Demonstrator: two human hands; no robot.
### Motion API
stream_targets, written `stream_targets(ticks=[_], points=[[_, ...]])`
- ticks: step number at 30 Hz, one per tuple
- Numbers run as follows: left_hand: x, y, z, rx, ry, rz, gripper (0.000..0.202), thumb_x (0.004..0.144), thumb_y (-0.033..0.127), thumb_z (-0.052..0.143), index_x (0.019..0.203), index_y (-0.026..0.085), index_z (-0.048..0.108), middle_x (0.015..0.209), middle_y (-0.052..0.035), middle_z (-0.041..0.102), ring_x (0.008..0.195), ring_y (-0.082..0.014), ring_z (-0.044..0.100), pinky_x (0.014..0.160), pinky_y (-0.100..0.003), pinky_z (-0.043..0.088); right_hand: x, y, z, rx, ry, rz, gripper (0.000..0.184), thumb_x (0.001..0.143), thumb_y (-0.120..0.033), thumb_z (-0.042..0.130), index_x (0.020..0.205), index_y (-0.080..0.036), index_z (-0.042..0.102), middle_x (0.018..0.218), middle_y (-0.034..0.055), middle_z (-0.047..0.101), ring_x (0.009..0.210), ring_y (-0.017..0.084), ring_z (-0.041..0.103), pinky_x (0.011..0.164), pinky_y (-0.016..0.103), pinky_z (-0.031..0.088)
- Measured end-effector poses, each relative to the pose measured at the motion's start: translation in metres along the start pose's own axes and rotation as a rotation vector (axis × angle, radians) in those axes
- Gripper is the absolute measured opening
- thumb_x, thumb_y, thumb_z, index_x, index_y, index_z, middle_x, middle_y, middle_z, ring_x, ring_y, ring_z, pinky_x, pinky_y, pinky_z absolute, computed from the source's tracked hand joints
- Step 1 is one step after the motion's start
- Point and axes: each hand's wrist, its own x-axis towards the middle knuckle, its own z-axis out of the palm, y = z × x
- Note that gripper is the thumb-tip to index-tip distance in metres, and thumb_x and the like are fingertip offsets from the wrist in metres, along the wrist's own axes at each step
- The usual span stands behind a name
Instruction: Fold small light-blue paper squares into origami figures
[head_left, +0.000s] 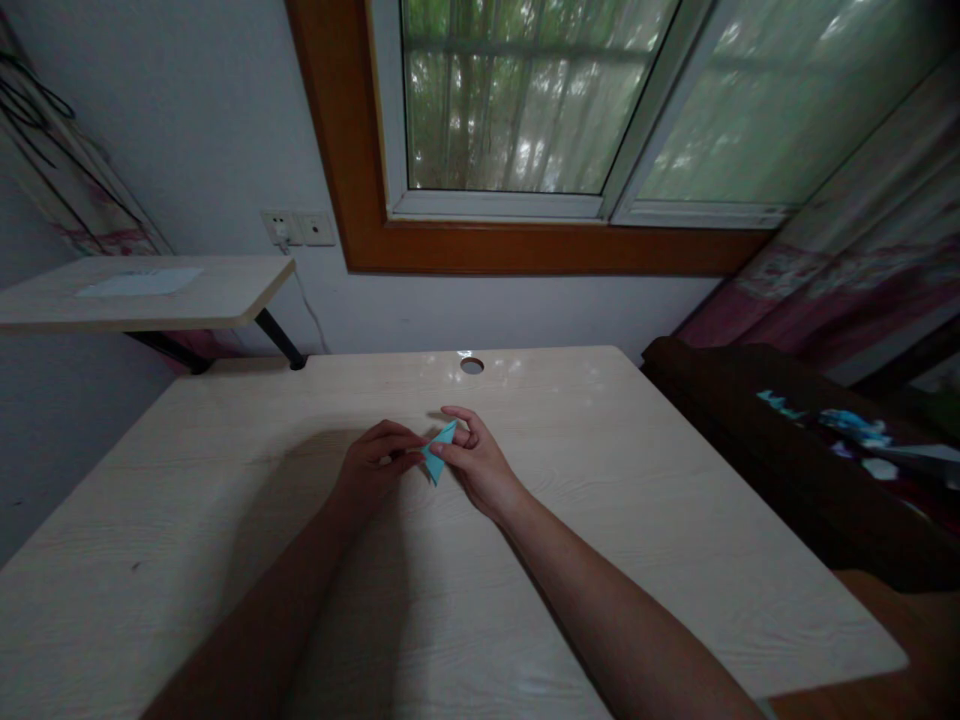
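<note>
a: what do the fingers have hold of?

b: a small piece of folded light-blue paper [436,466], between the two hands. the left hand [375,457] has thumb and fingertips brought together at its left edge.

a: and the right hand [481,462]?

b: it pinches the same paper, thumb on the near face, some fingers curled behind. its index finger stretches out, above the paper's upper tip. one pointed corner hangs down just below the fingertips.

a: what lies around the fingers?

b: a pale wood-grain worktop [637,560], with a dark shadow [274,530] to the left of the left fingers. straight beyond the fingers, near the far edge, is a round hole [472,366].

a: farther off?

b: left of the fingers and beyond, a raised shelf [225,300] on black legs [280,338] bears a flat pale sheet [140,282]. behind it, wall sockets [298,228] with a white cord [309,308].

a: and past the hole?

b: a window [525,100] in a brown wooden frame [540,248]. well to the right of the fingers, a curtain [855,250] hangs over dark furniture [735,440] with blue items [855,428], too unclear to name.
</note>
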Motion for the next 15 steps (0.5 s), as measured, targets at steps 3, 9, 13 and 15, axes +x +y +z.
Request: stream_targets(ticks=[3,9,13,15], points=[[-0.0002,0.0045,0.0002,0.009,0.011,-0.125,0.017,0.082,0.032,0.072,0.092,0.019,0.07,0.081,-0.0023,0.066,0.066,-0.0111,0.06,0.06,-0.022,0.049,0.0005,-0.0003,0.0,-0.002,0.022,-0.014,0.058,0.066,-0.025,0.085,0.116,-0.026,0.055,0.077,-0.0023,0.071,0.068,0.015,0.065,0.072,0.031,0.05],[-0.0012,0.0089,0.0018,0.061,-0.102,-0.207,0.022,0.084,0.037,0.066,0.076,0.017,0.061,0.067,0.0006,0.06,0.062,-0.0113,0.054,0.059,-0.022,0.044,0.0007,-0.0008,0.0005,-0.026,0.055,-0.02,0.058,0.065,-0.027,0.085,0.114,-0.026,0.055,0.073,-0.0041,0.069,0.065,0.015,0.063,0.068,0.03,0.05],[-0.0009,0.0097,0.0027,0.114,-0.131,-0.2,0.025,0.085,0.039,0.063,0.074,0.017,0.062,0.066,0.0005,0.06,0.062,-0.0116,0.053,0.058,-0.022,0.042,0.0011,0.0018,0.0001,-0.039,0.034,-0.023,0.057,0.066,-0.025,0.085,0.114,-0.026,0.055,0.073,-0.004,0.069,0.064,0.014,0.062,0.067,0.029,0.048],[-0.0005,0.0096,0.0031,0.127,-0.131,-0.22,0.025,0.086,0.039,0.062,0.074,0.017,0.063,0.066,0.0004,0.061,0.062,-0.0118,0.054,0.058,-0.022,0.042,0.0016,0.0037,-0.0005,-0.044,0.015,-0.028,0.056,0.066,-0.024,0.085,0.114,-0.026,0.055,0.073,-0.004,0.068,0.063,0.013,0.061,0.067,0.028,0.048]])
